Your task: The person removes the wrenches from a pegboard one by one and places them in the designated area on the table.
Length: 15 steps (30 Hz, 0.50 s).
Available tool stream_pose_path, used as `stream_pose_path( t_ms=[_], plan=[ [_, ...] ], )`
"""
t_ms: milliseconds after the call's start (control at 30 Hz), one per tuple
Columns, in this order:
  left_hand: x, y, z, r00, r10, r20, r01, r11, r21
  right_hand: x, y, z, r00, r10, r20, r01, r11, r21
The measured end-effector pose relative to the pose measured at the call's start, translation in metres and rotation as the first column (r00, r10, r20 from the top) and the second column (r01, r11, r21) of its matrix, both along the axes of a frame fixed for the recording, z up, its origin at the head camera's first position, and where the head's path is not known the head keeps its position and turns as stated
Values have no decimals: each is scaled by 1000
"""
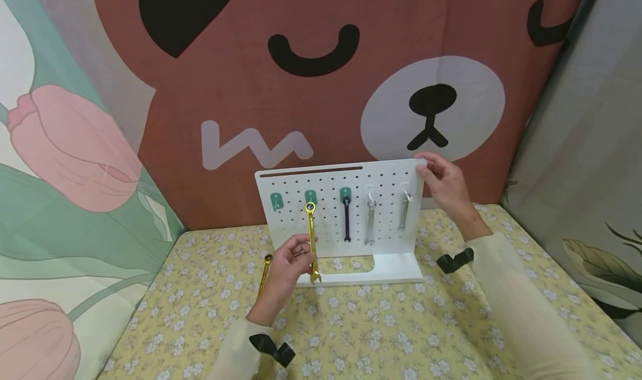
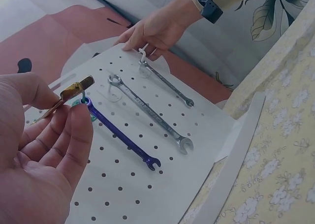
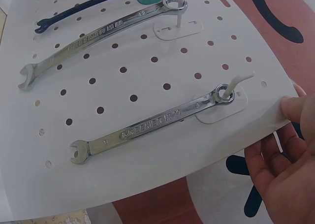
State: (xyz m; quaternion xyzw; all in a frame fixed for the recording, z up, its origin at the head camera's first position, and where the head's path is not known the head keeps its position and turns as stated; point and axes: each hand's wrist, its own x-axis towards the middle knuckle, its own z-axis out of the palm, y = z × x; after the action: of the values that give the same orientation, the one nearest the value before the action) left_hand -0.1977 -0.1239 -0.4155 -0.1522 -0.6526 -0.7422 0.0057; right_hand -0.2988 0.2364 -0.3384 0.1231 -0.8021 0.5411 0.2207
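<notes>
My left hand (image 1: 288, 263) pinches a gold combination wrench (image 1: 312, 232), held upright before a white pegboard (image 1: 388, 215). The wrench's ring end overlaps the lower part of the second green hook (image 1: 310, 195) in the head view. At the board's upper right corner, my right hand (image 1: 447, 190) grips the edge, thumb on the front and fingers behind. A dark blue-purple wrench (image 2: 123, 135) hangs from the third green hook. Two silver wrenches, a longer one (image 3: 98, 39) and a shorter one (image 3: 157, 124), hang by their ring ends on clear hooks to its right.
Another gold wrench (image 1: 265, 271) lies on the flowered tablecloth (image 1: 361, 330), left of the board and partly behind my left hand. The leftmost green hook (image 1: 276, 201) carries no wrench. A printed curtain (image 1: 225, 196) rises behind the board, whose white base (image 1: 398, 268) extends forward.
</notes>
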Motion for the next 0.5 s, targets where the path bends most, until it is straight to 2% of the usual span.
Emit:
stream_pose_path(
  t_ms=[267, 500],
  plan=[
    [2, 1, 3, 999, -31, -11, 31, 999, 21, 0, 1, -1, 1000, -3, 9, 3, 1000, 3],
    [5, 0, 6, 1000, -26, -11, 26, 1000, 13, 0, 1, -1, 1000, -5, 16, 5, 1000, 11]
  ],
)
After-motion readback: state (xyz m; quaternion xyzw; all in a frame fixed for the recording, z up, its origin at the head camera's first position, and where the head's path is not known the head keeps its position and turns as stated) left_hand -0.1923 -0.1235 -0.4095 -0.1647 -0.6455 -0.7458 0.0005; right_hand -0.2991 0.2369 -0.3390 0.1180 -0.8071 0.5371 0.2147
